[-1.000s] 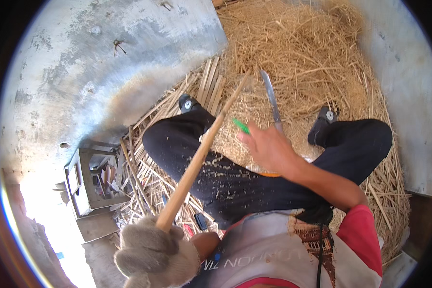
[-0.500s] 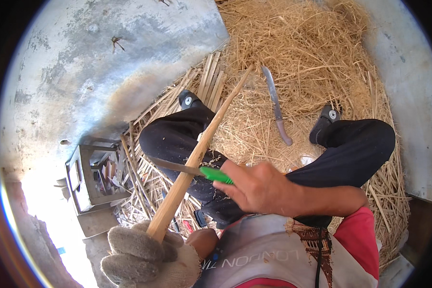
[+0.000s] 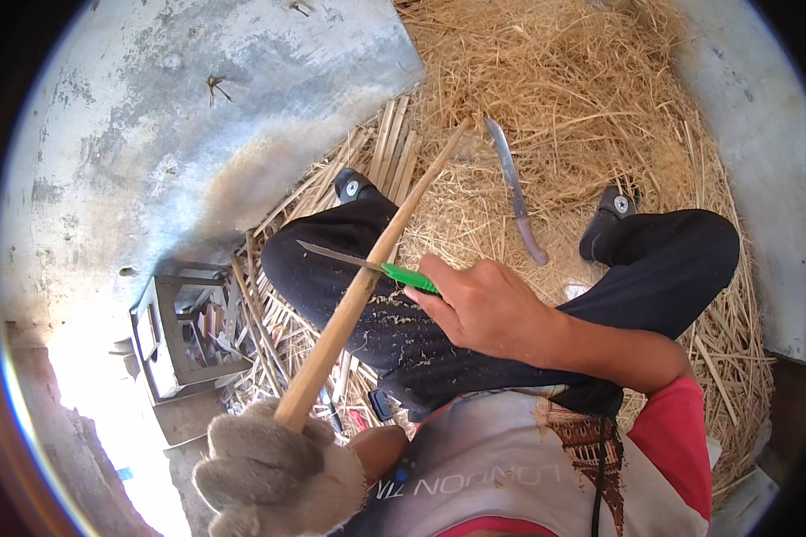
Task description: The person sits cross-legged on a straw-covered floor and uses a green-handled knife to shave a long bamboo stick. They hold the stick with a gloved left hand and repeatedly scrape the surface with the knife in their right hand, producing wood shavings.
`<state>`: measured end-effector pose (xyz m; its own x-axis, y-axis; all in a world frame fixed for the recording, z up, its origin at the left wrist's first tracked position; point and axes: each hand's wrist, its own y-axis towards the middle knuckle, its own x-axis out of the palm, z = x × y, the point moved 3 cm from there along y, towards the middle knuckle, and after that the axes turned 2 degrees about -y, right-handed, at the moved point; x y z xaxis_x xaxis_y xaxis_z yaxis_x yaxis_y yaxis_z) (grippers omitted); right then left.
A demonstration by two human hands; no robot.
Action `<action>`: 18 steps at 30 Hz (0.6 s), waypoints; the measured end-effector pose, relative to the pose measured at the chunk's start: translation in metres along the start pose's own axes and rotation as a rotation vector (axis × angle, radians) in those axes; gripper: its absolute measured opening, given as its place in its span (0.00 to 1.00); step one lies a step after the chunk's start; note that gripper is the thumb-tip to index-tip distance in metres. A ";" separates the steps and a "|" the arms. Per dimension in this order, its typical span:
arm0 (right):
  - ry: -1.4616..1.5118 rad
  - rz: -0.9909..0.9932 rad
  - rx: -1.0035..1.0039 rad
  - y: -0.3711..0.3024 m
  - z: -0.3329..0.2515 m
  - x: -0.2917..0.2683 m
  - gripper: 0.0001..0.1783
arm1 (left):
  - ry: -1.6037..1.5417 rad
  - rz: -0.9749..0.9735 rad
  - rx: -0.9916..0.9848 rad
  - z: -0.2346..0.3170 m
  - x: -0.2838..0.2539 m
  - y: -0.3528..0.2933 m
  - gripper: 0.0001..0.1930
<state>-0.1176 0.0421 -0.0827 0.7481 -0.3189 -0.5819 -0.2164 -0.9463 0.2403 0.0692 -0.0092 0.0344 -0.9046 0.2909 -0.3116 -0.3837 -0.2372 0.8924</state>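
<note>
My left hand (image 3: 273, 470), in a grey work glove, is closed around the thick lower end of a long, pale wooden stick (image 3: 340, 324). The stick slants up and away to the right, tapering to a thin far tip above the straw. My bare right hand (image 3: 488, 309) grips the green handle of a knife (image 3: 409, 277). Its narrow blade lies across the stick about halfway along and points left. Fine shavings cling to my dark trousers beneath it. A large machete (image 3: 510, 183) with a brown handle rests on the straw between my feet, touched by neither hand.
Straw and shavings (image 3: 546, 80) heap up ahead of me. Split slats (image 3: 392, 148) lie by my left foot. A small wooden frame box (image 3: 192, 331) stands at the left, near a weathered grey wall (image 3: 179, 116). Another grey wall (image 3: 761, 170) rises on the right.
The knife has slid up along the stick, away from my gloved hand, and my right hand has moved with it. The left hand keeps its hold on the stick.
</note>
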 end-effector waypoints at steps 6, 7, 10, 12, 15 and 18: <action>-0.059 -0.046 -0.007 -0.009 -0.008 -0.003 0.13 | -0.002 -0.014 0.003 0.002 0.003 0.000 0.07; -0.138 -0.043 0.063 -0.005 0.020 0.003 0.13 | -0.014 -0.025 0.011 0.003 0.006 0.004 0.07; -0.248 -0.002 0.228 0.004 0.052 0.001 0.16 | 0.004 -0.042 0.017 0.006 0.003 0.006 0.07; -0.119 -0.080 0.179 -0.004 0.025 -0.005 0.19 | 0.006 -0.043 0.005 0.007 0.001 0.003 0.07; -0.040 0.033 0.028 -0.012 0.005 -0.012 0.19 | -0.032 -0.043 0.009 -0.006 0.006 -0.002 0.07; 0.035 0.106 -0.084 -0.011 0.002 -0.012 0.18 | 0.003 -0.072 -0.001 0.006 0.005 0.006 0.07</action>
<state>-0.1253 0.0560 -0.0803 0.7453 -0.4135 -0.5230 -0.2432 -0.8990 0.3641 0.0638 -0.0039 0.0403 -0.8751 0.3048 -0.3759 -0.4480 -0.2167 0.8674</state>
